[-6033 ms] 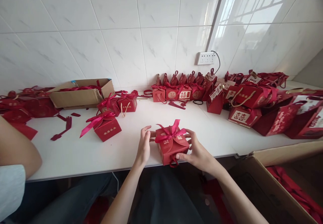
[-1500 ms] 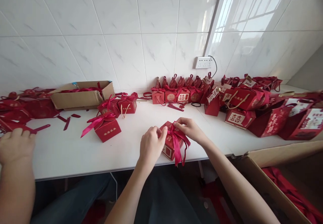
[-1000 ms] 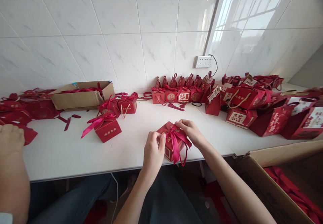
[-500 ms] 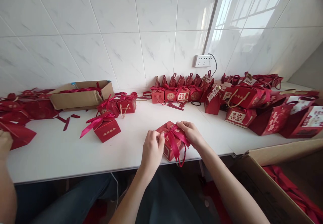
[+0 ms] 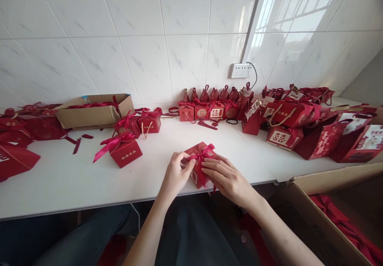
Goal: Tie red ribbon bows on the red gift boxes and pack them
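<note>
A small red gift box (image 5: 196, 181) with a white-framed panel stands at the table's front edge before me. A magenta ribbon bow (image 5: 201, 152) is tied across its top. My left hand (image 5: 177, 171) is at the bow's left side, thumb and forefinger pinched on the ribbon. Over the front of the bow, my right hand (image 5: 229, 175) lies with fingers stretched out, touching the ribbon and covering the box's right part. The thumb of that hand is hidden. Left of my hands is another red box (image 5: 127, 154) with a bow and gold lettering.
Rows of red boxes (image 5: 209, 110) line the tiled wall, with more bags and boxes (image 5: 284, 138) piled at right. A cardboard tray (image 5: 88, 118) and red packages (image 5: 18, 158) are at left. An open carton (image 5: 299, 186) holding red ribboned things stands by the table's right front.
My right hand has moved from the bow's right loop down and left over its front. My left hand stays at the bow's left. Another person's hand has left the far left.
</note>
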`<state>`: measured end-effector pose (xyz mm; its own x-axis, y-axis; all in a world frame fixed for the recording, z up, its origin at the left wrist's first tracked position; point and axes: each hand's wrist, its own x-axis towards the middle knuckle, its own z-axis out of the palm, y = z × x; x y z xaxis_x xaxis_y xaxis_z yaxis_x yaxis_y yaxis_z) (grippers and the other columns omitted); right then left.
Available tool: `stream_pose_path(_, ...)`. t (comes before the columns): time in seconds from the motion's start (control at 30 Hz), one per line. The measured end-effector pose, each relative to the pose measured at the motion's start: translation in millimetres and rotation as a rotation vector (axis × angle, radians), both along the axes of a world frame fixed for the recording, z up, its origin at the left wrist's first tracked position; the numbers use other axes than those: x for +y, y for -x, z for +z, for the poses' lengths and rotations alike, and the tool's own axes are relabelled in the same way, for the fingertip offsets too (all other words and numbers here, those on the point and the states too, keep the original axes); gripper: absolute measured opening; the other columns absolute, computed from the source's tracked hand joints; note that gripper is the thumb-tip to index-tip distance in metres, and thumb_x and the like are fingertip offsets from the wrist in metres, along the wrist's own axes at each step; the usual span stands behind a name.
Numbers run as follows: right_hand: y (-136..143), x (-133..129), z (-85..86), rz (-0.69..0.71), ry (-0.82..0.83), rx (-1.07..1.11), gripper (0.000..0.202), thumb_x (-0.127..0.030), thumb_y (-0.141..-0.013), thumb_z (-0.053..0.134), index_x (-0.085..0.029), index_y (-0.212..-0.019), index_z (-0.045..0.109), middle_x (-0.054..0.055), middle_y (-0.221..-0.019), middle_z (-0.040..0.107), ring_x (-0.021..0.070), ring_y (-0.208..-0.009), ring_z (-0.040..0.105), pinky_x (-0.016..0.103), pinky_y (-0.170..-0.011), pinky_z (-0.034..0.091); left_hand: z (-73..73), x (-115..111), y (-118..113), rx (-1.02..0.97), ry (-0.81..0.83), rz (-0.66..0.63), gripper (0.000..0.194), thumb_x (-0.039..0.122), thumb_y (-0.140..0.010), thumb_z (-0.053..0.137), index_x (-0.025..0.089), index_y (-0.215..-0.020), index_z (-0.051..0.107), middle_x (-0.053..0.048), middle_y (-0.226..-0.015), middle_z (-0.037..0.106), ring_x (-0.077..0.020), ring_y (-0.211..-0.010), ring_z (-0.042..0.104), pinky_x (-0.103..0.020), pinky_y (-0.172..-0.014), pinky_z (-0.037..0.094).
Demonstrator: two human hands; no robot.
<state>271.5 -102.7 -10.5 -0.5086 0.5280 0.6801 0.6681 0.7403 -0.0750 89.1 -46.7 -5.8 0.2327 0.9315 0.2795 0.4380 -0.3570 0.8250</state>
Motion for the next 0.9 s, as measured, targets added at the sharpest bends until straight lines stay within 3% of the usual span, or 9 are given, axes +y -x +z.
stream_pose_path(0.17,-1.6,1.2,-6.4,-0.014,-0.057,0.120,0.022,-0.009,-0.088,0.052,-0.016,-0.108,0.055,0.010,-0.099,0.065,0.0191,-0.096,0.061,0.036,-0.084,0.051,9.2,5.2,1.3,-0.136,0.092,-0.095,0.018,0.035,-0.083,0.051,0.019,-0.081,0.058,-0.002,-0.082,0.061,-0.0154,-0.075,0.059,-0.027,-0.070,0.047)
stream_pose_path(0.3,9.3,2.6,-8.5,-0.150,-0.125,0.075,0.028,-0.017,-0.087,0.056,-0.017,-0.115,0.053,0.014,-0.105,0.062,0.0238,-0.103,0.058,0.043,-0.087,0.048,17.6,7.2,-0.6,-0.148,0.010,-0.147,0.015,0.033,-0.082,0.052,0.019,-0.081,0.058,-0.002,-0.085,0.059,-0.0142,-0.075,0.057,-0.026,-0.070,0.046)
stream_pose_path(0.4,16.0,6.6,-10.8,-0.093,-0.117,0.066,0.022,-0.015,-0.088,0.052,-0.019,-0.110,0.056,0.012,-0.104,0.063,0.0226,-0.105,0.058,0.045,-0.092,0.045,21.1,9.7,-0.6,-0.186,0.062,-0.219,0.016,0.034,-0.081,0.054,0.019,-0.080,0.056,-0.001,-0.080,0.057,-0.0128,-0.069,0.055,-0.024,-0.063,0.045)
stream_pose_path(0.5,15.1,9.4,-13.9,-0.002,-0.082,0.173,0.019,-0.010,-0.087,0.050,-0.018,-0.103,0.056,0.010,-0.097,0.064,0.0206,-0.102,0.059,0.041,-0.091,0.048,20.6,13.9,0.7,-0.249,0.207,-0.269,0.018,0.037,-0.080,0.054,0.019,-0.078,0.054,0.004,-0.062,0.049,-0.0092,-0.053,0.045,-0.022,-0.051,0.037)
stream_pose_path(0.63,6.7,5.5,-16.0,0.054,-0.017,0.289,0.020,-0.009,-0.086,0.047,-0.020,-0.101,0.055,0.010,-0.097,0.061,0.0213,-0.100,0.060,0.039,-0.086,0.053,15.7,19.8,2.1,-0.294,0.244,-0.197,0.016,0.034,-0.077,0.052,0.019,-0.070,0.049,0.007,-0.051,0.037,-0.0081,-0.046,0.036,-0.021,-0.046,0.029)
stream_pose_path(0.9,7.1,-4.2,-15.0,0.027,-0.031,0.273,0.021,-0.006,-0.080,0.052,-0.020,-0.095,0.056,0.010,-0.094,0.057,0.0217,-0.097,0.058,0.039,-0.081,0.054,9.8,22.3,-2.3,-0.162,0.075,-0.023,0.015,0.030,-0.077,0.051,0.018,-0.069,0.052,0.001,-0.068,0.053,-0.0125,-0.062,0.050,-0.026,-0.062,0.042)
